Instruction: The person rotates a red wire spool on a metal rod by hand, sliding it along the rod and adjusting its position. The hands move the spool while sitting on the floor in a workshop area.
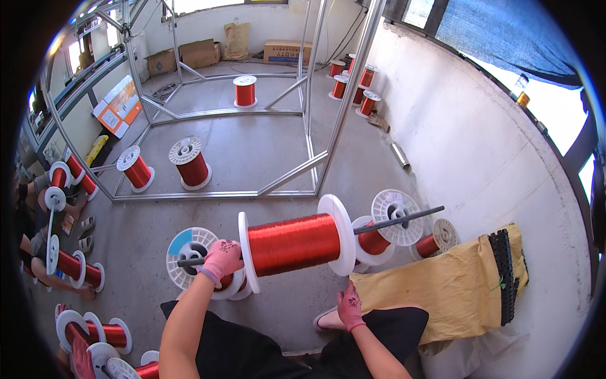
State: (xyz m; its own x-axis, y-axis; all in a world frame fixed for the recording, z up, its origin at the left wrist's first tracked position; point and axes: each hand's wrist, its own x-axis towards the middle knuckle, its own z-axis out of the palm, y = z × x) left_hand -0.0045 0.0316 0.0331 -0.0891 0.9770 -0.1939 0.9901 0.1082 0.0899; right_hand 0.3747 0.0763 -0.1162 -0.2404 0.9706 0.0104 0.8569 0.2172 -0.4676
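In front of me a large spool of red wire (293,245) with white flanges lies on its side, threaded on a dark rod (404,218). The rod runs across standing spools, a white-topped spool with a blue patch (183,237) on the left and another white-topped spool (404,234) on the right. My left hand (224,259), in a pink glove, closes round the rod beside the left flange. Below the right flange is my right hand (349,307), also pink-gloved, its fingers curled together by the yellow cloth's edge; what they hold is hidden.
A yellow cloth bundle (429,300) with a black ribbed strip lies to my right. An aluminium frame (221,197) stands ahead, with red spools (189,165) inside. More spools (368,104) line the right wall. Co-workers handle spools (76,268) at the left.
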